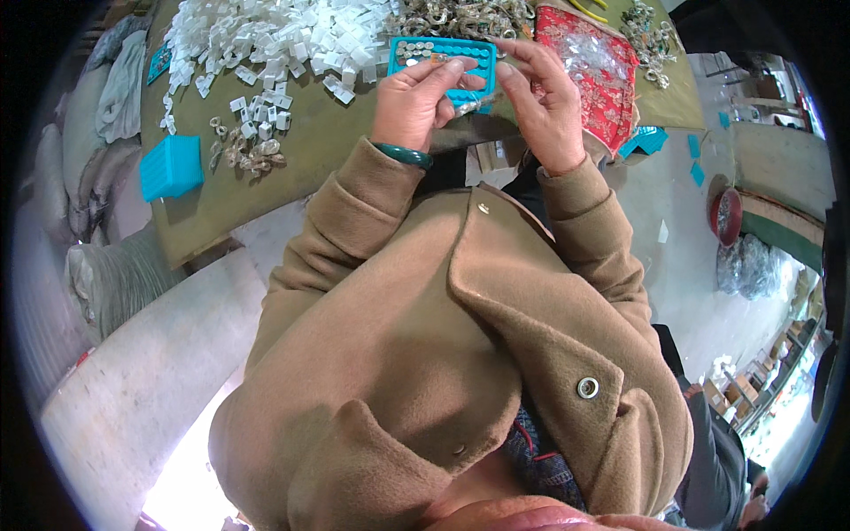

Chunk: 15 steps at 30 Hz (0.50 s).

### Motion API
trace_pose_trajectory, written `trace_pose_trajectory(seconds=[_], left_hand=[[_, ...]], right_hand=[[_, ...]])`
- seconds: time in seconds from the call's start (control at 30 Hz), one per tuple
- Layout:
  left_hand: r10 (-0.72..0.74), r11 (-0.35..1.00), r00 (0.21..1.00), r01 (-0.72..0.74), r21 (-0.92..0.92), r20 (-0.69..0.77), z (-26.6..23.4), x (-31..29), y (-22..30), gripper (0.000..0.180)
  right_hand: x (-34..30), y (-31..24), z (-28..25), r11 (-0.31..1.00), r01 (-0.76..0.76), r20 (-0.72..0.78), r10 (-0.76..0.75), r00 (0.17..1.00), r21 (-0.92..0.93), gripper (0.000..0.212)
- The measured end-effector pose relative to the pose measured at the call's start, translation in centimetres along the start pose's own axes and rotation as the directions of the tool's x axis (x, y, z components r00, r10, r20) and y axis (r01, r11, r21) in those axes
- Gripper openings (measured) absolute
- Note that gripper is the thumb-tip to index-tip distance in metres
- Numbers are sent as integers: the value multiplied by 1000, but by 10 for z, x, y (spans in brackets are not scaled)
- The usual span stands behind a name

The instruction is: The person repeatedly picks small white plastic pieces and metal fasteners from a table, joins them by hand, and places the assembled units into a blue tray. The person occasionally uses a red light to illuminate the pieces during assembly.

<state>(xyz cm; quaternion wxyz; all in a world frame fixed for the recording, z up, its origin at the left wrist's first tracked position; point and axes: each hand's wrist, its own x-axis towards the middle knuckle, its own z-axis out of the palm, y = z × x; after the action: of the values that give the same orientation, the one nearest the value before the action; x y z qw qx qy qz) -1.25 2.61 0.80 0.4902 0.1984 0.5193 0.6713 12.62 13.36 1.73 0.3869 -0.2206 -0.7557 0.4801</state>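
Note:
A small blue tray [485, 55] with rows of round hollows lies at the table's near edge, with several round pale pieces [414, 49] in its far left part. Over the tray's near left side is my left hand [414, 102], thumb and fingers pressed together; what they grip is too small to make out. A small clear and silvery bit [467, 106] shows just beside those fingertips. My right hand [544, 102] is at the tray's right edge, its thumb and index fingertips a little apart, with nothing visible between them.
White plastic pieces [274, 35] are heaped at the far left, tangled metallic-looking parts [460, 18] behind the tray. A red patterned cloth [593, 97] bears clear bags. A blue container [172, 168] sits at the table's left edge, near small loose parts [252, 150]. Sacks stand left.

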Motion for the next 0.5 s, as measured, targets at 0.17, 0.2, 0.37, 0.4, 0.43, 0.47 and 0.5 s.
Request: trace_pose_trajectory(seconds=[0.17,0.2,0.37,0.4,0.43,0.47,0.5], left_hand=[[90,964,996,-90,252,12,11,-15,3,20],[88,953,996,-89,291,16,12,-18,3,19],[-134,991,985,135,-4,106,5,-23,8,15],[-197,973,971,210,-99,134,1,-24,9,15],[-221,954,958,251,-161,185,-4,-25,9,14],[-239,931,945,289,-224,225,-9,-26,9,14],[-266,901,932,331,-281,248,-12,-27,8,13]], right_hand=[[-5,-11,6,954,245,132,-224,966,-171,31],[-4,-11,8,945,267,118,-248,961,-190,24],[-11,-8,8,934,-141,100,114,989,328,17],[-13,-6,7,911,-166,117,131,985,377,18],[-13,-5,6,886,-190,136,145,980,424,19],[-14,-4,6,860,-216,167,155,974,462,20],[-15,-2,6,871,-224,179,160,971,436,21]])
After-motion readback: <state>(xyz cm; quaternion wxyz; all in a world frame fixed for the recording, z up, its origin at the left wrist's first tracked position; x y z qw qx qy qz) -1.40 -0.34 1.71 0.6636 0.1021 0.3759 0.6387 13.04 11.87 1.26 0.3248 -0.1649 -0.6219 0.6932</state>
